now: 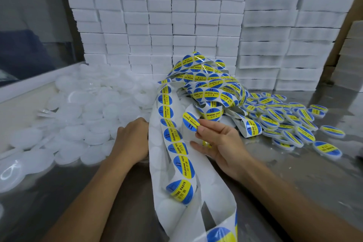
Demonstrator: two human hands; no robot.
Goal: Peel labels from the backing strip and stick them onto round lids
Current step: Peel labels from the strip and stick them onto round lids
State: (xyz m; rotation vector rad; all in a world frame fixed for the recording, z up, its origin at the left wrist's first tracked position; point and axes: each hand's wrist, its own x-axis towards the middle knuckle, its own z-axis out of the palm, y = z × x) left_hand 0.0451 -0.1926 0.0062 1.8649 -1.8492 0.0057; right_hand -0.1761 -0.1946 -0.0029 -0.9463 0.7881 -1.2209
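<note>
You have two hands, the left hand [133,137] and right hand [220,143], and one peeled label [190,121]. Left of the backing strip [157,155], plain lids [82,116] lie too many to count; right of it, several dozen labelled lids [282,122]. Behind it, white boxes [161,25] stand in eight or more stacks.

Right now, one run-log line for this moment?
right hand: pinching peeled label | left hand: on plain lids | labelled lids: piled right
</note>
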